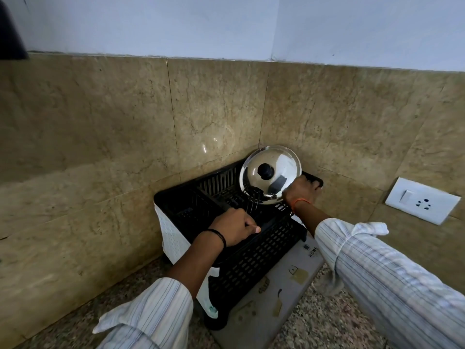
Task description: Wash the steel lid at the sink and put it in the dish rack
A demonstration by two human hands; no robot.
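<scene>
Lid [270, 173]: steel, black knob facing the camera; stands tilted on edge in the far right part of the rack, lower rim down among the rack's prongs, upper rim near the corner of the wall tiles.
Rack [254, 250]: black slatted basket with a white left side; sits in the wall corner on a printed mat [271, 298]. Far edge lies close to the tiles, little room behind or to the left.
Left hand [235, 229]: fingers curled over the rack's near rim, thumb forward along the edge; grasps the rim. Black band at the wrist.
Right hand [300, 188]: at the rack's far right rim, just beside the lid's lower right edge; fingers curl over the black rim there. Whether it also touches the lid cannot be told. Orange thread at the wrist.
Open room: speckled counter [327, 321] near and right of the mat.
Right wall: white switch and socket plate [422, 200], well apart from the rack.
</scene>
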